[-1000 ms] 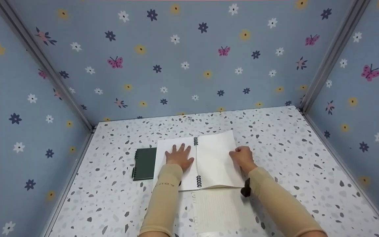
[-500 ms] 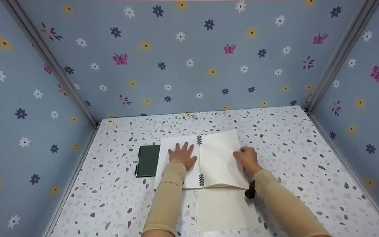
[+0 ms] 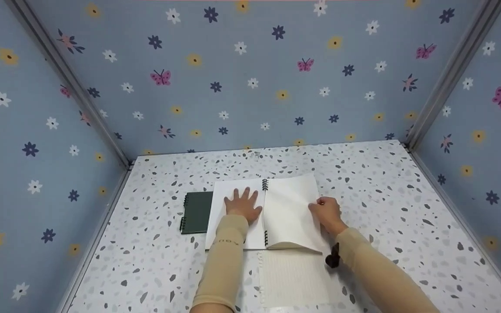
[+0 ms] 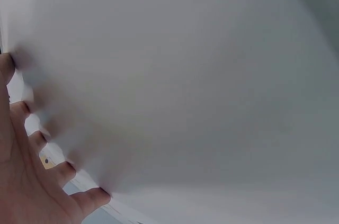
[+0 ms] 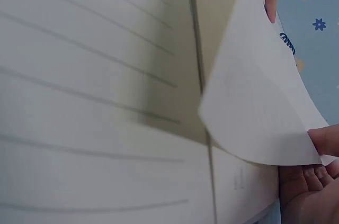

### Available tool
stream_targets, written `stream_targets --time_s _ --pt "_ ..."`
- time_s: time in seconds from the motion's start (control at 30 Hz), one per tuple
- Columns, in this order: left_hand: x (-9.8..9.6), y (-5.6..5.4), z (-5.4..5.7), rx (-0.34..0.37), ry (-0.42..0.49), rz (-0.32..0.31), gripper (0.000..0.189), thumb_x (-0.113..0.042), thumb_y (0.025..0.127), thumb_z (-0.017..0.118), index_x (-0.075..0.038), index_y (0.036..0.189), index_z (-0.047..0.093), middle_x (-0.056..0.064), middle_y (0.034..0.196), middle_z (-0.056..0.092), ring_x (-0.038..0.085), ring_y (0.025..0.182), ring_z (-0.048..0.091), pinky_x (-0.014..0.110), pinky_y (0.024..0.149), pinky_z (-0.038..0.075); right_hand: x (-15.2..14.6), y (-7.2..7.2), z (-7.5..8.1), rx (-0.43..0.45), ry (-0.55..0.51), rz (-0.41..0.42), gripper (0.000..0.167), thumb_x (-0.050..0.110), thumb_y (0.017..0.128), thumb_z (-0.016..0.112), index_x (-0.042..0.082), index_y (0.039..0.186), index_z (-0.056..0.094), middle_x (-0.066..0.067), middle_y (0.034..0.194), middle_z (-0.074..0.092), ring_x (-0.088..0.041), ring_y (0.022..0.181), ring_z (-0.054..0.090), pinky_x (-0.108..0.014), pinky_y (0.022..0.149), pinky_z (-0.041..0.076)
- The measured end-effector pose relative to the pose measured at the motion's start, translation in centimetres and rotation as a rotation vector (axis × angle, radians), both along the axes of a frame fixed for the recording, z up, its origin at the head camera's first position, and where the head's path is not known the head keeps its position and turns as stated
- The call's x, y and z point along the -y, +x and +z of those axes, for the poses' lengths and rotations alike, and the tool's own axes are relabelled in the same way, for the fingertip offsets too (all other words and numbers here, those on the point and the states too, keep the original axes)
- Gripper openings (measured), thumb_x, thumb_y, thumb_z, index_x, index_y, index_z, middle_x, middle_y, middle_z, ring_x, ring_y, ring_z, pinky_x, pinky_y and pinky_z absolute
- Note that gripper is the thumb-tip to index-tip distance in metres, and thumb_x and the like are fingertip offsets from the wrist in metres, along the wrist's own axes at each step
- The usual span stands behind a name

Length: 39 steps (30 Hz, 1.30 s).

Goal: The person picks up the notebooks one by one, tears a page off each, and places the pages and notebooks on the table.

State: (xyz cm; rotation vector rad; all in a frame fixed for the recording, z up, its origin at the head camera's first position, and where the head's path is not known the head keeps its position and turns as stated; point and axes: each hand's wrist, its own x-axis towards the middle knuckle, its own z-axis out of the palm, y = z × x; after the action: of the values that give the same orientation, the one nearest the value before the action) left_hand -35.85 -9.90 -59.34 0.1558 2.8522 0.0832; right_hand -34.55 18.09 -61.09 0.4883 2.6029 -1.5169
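An open spiral-bound notebook (image 3: 235,234) with white pages lies on the table in the head view, its black coil (image 3: 265,184) running down the middle. My left hand (image 3: 242,208) rests flat with spread fingers on the left-hand page; the left wrist view shows its fingertips (image 4: 95,197) against white paper. At the right side, my right hand (image 3: 328,214) pinches the outer edge of a blank page (image 3: 292,208), which bows up at its near edge. In the right wrist view the thumb (image 5: 326,140) lies over that page, with curled fingers under it.
A dark green spiral notebook (image 3: 197,213) lies partly under the open notebook's left side. A loose lined sheet (image 3: 296,278) with a ragged left edge lies nearer me. Flower-patterned panels (image 3: 250,87) wall the speckled table (image 3: 146,261) at the back and sides.
My right hand has drawn the pinched page slightly towards me, and the page's near corner now sits lower. My left hand has stayed on the notebook. The head view has shifted a little.
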Motion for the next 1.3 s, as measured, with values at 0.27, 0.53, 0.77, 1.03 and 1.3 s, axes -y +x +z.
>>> stream_targets --time_s 0.27,0.53,0.77,1.03,1.3 --pt "0.1 0.8 0.6 -0.012 0.03 0.001 0.068 -0.056 0.113 0.043 -0.028 0.174 0.03 0.004 0.183 0.022 0.044 0.169 0.018 0.072 0.132 0.022 -1.1 0.8 0.1 0.023 0.005 0.003 0.015 0.015 0.098 0.069 0.007 0.09 0.06 -0.003 0.084 0.053 -0.02 0.081 0.053 -0.031 0.068 0.044" --pt "1.4 1.4 0.3 -0.057 0.066 -0.012 0.066 -0.05 0.114 0.043 -0.023 0.173 0.032 0.01 0.182 0.024 0.047 0.168 0.019 0.073 0.131 0.022 -2.1 0.9 0.9 0.079 -0.028 0.077 0.03 0.027 0.104 0.068 0.0 0.116 0.069 -0.008 0.105 0.064 -0.021 0.094 0.059 -0.03 0.076 0.052" --pt "2.0 1.4 -0.5 -0.051 0.111 -0.027 0.065 -0.049 0.116 0.037 -0.023 0.175 0.027 0.014 0.183 0.016 0.048 0.169 0.009 0.073 0.133 0.013 -1.8 1.8 1.1 0.014 -0.118 0.142 0.045 0.022 0.1 0.076 -0.007 0.133 0.068 -0.02 0.119 0.075 -0.021 0.095 0.071 -0.03 0.08 0.06" --pt "1.6 2.4 -0.9 0.004 0.123 -0.056 0.07 -0.052 0.114 0.041 -0.024 0.175 0.024 0.015 0.183 0.015 0.05 0.168 0.008 0.074 0.133 0.012 -1.8 3.0 0.6 0.033 -0.123 0.162 0.049 0.01 0.093 0.08 -0.009 0.137 0.067 -0.025 0.125 0.076 -0.023 0.099 0.073 -0.034 0.089 0.062" --pt "0.7 5.5 0.9 0.005 0.145 -0.084 0.069 -0.051 0.112 0.048 -0.022 0.173 0.034 0.017 0.181 0.022 0.054 0.166 0.015 0.079 0.129 0.019 -2.3 3.6 0.8 0.095 -0.053 0.162 0.049 0.013 0.098 0.073 -0.01 0.141 0.065 -0.026 0.138 0.071 -0.032 0.119 0.069 -0.052 0.114 0.055"
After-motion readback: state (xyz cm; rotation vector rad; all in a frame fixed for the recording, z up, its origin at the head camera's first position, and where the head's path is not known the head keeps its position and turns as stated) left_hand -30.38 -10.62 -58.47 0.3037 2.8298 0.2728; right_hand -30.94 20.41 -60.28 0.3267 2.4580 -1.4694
